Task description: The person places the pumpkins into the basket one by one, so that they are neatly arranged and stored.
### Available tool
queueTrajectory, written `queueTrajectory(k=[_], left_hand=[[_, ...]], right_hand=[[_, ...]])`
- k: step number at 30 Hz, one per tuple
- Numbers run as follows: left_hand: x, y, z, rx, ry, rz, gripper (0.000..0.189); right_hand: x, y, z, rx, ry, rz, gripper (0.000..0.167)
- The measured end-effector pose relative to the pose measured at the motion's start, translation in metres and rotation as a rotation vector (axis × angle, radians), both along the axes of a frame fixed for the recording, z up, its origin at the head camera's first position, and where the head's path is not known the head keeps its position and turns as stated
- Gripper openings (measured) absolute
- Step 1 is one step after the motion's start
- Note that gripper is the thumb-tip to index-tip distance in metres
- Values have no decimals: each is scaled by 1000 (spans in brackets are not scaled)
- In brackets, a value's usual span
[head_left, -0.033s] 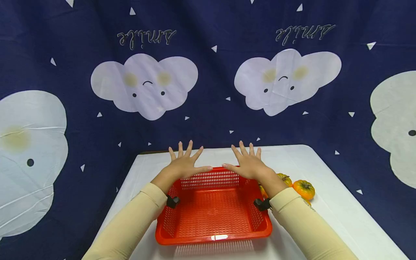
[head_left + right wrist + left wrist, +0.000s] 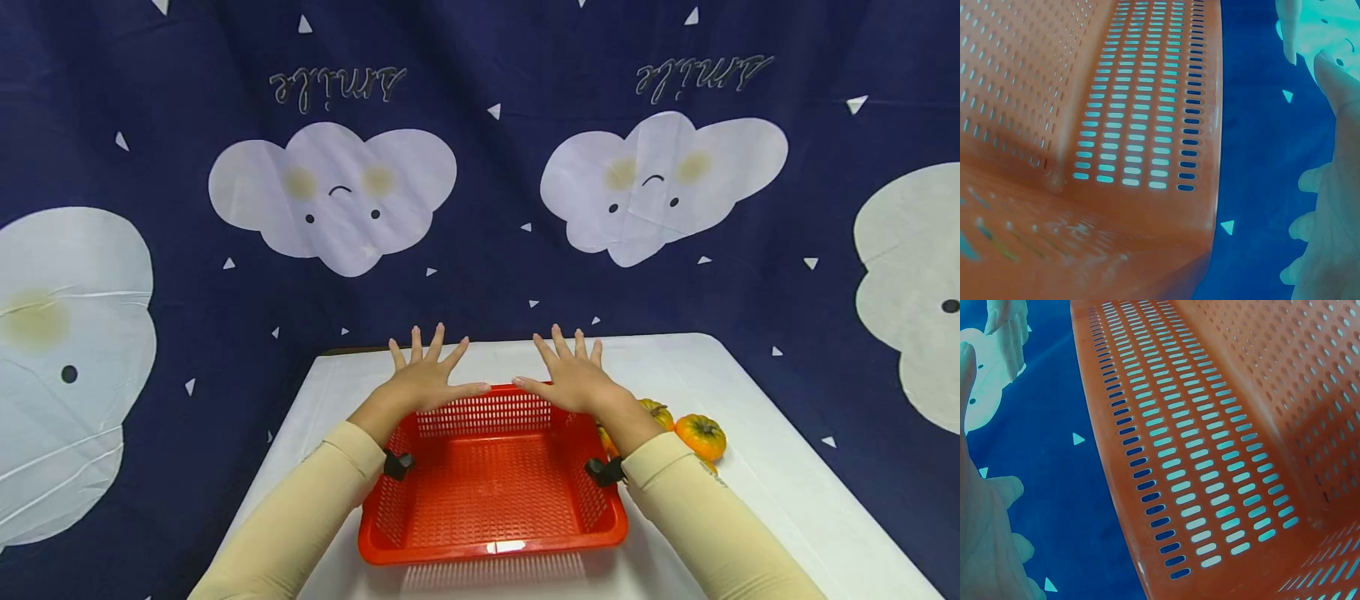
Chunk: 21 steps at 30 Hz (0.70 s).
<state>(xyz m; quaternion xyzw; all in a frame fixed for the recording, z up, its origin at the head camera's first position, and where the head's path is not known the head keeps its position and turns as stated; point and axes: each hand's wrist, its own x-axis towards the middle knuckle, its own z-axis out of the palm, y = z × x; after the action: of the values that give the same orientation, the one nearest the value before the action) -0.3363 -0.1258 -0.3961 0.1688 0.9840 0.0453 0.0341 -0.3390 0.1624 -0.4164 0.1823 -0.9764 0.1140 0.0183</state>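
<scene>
Both my hands are held out with fingers spread above the far part of a red plastic basket (image 2: 495, 492). My left hand (image 2: 425, 383) is over its far left corner, thumb pointing inward; my right hand (image 2: 573, 382) mirrors it over the far right corner. Neither holds anything, and the thumb tips are a small distance apart. In the left wrist view, the basket's slotted wall (image 2: 1191, 444) lies beside the left hand (image 2: 985, 531). The right wrist view has the same wall (image 2: 1135, 100) with the right hand (image 2: 1329, 219) at the right edge. No objects show inside the basket.
Several orange-yellow pumpkins, one at the front of the group (image 2: 701, 437), sit right of the basket, partly hidden by my right arm. Everything stands on a white table (image 2: 780, 492). Behind it hangs a dark blue cloth (image 2: 495, 275) printed with clouds.
</scene>
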Motion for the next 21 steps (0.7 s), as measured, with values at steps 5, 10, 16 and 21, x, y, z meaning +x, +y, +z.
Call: queueTrajectory(k=[5, 10, 16, 21], left_hand=[[1, 0, 0, 4, -4, -5, 111], [6, -20, 4, 102, -12, -2, 109], [13, -79, 0, 329, -104, 56, 108], [26, -120, -26, 491, -251, 92, 102]], right_hand=[[1, 3, -3, -5, -11, -7, 111], [1, 6, -10, -16, -33, -8, 111], [-2, 12, -12, -54, -44, -9, 110], [2, 23, 2, -109, -47, 2, 106]])
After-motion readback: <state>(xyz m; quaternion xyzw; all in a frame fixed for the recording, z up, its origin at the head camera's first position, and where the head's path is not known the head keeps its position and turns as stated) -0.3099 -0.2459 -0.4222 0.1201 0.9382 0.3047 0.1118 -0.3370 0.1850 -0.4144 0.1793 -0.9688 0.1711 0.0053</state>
